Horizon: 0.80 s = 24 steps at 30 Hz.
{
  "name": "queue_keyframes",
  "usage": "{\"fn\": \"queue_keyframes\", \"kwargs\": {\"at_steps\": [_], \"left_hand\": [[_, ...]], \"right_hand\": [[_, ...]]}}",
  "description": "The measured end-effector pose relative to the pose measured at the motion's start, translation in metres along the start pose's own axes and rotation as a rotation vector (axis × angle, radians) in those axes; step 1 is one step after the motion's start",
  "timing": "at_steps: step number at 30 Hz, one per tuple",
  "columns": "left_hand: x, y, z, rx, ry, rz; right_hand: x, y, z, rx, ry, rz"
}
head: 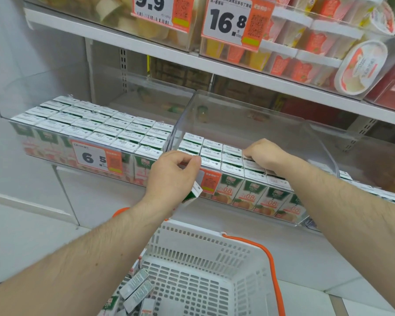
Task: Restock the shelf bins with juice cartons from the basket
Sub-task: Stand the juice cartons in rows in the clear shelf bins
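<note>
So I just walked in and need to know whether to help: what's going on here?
A person is restocking small green-and-white juice cartons into clear plastic shelf bins. The left hand grips one carton at the front of the middle clear bin, while the right hand rests curled on the carton rows inside it. The white plastic basket with orange handles below has a few cartons left.
</note>
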State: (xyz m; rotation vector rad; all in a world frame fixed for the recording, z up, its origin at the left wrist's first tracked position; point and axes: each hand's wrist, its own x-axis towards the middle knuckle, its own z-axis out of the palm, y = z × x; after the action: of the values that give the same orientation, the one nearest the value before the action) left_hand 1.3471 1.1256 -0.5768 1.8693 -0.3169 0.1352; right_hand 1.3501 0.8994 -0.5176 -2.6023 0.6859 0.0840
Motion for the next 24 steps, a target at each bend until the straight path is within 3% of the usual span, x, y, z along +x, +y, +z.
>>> {"fn": "queue_keyframes", "kwargs": {"at_steps": [8, 18, 21, 24], "left_hand": [[-0.002, 0.017, -0.006, -0.14, -0.079, -0.181], [0.001, 0.031, -0.021, -0.378, -0.075, -0.346], [-0.001, 0.035, -0.028, -0.511, -0.078, -0.413], [-0.005, 0.039, -0.039, -0.618, -0.079, -0.502]], "right_hand": [[-0.001, -0.009, -0.007, -0.124, -0.063, 0.025], [-0.006, -0.016, -0.003, -0.035, -0.038, 0.123], [-0.007, -0.01, 0.005, 0.013, 0.046, 0.115], [-0.017, -0.012, 0.007, -0.155, 0.375, -0.053]]}}
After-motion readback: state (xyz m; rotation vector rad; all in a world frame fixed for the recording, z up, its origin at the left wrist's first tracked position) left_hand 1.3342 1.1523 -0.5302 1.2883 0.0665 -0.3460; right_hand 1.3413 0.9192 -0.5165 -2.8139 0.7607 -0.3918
